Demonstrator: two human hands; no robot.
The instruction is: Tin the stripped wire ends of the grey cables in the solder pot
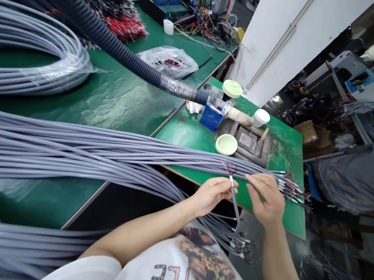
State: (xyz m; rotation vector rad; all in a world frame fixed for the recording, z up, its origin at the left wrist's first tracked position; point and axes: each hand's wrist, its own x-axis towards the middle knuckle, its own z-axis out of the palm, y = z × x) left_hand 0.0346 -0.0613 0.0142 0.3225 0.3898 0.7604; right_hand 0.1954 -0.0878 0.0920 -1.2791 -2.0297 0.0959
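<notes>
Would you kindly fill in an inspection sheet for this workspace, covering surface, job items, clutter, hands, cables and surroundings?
Surface: small green table, with dark stains.
Job items: gray cable, its upper end fanned into colored wires.
Clutter: white cup, pale green dish, plastic bag.
Hands: left hand pinches the gray cable; right hand is raised beside it, its grip unclear.
Cables: long gray bundle crossing both tables; coil at far left.
Surroundings: white panel; person in dark clothing.

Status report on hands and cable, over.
Left hand pinching grey cable, coloured wires splayed at its tip. Right hand beside it, not touching. Cable bundle just beyond; nothing visibly blocking.
</notes>
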